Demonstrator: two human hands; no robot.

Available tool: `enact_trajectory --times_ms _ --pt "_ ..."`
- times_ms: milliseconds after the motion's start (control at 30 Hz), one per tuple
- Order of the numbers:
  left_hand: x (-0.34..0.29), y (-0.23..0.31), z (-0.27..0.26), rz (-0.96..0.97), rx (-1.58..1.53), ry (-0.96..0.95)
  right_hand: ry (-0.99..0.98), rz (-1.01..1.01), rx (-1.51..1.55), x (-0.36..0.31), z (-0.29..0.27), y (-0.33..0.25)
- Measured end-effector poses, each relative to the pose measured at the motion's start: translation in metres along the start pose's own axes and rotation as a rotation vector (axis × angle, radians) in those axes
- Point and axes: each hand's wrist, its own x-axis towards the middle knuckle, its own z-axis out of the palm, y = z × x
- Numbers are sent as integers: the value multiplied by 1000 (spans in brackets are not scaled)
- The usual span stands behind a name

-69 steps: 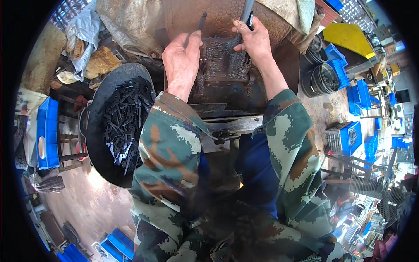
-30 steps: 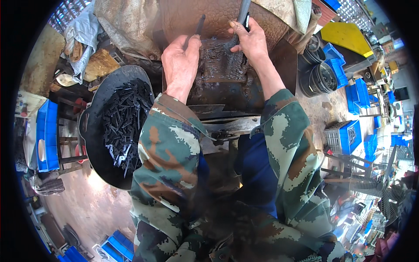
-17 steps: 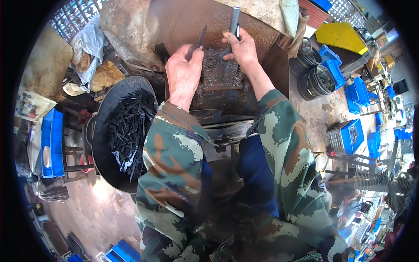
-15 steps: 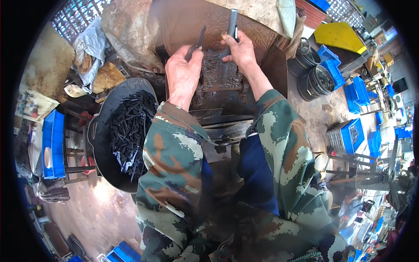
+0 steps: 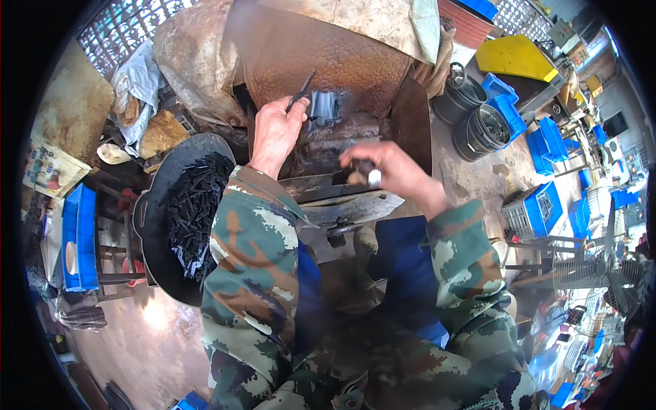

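Note:
My left hand (image 5: pixel 277 133) is closed round a narrow dark metal piece (image 5: pixel 301 91). The piece slants up and right, its tip in front of a brown, pitted panel (image 5: pixel 328 51). Lower and to the right, my right hand (image 5: pixel 393 172) is smeared by motion, its fingers curled round a dark thing with a pale, shiny end (image 5: pixel 374 178); its kind I cannot make out. Between and beyond the hands, a bluish-white shiny patch (image 5: pixel 324 109) shows above the wet, dark trough (image 5: pixel 335 147). Several dark strips (image 5: pixel 195 215) fill a black basin (image 5: pixel 160 263) at my left.
A worn board (image 5: pixel 352 208) crosses the trough's near side. Black buckets (image 5: pixel 482 133) stand at the right, near blue crates (image 5: pixel 543 212) and a fan (image 5: pixel 605 273). Sacking (image 5: pixel 195 58) hangs at the far left. A blue bin (image 5: pixel 80 236) sits beyond the basin.
My right hand has swung down toward me, and the upright grey bar it held no longer shows there. The left hand keeps its piece. The bluish-white patch has come into sight.

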Motion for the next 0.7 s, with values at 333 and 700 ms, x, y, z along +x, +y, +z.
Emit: enact_trajectory --times_ms 333,700 --pt "-4 -10 3 -53 423 -321 -136 4 -105 -36 34 -5" --pt "2 -78 17 31 436 -587 91 683 263 21 -2 -2"
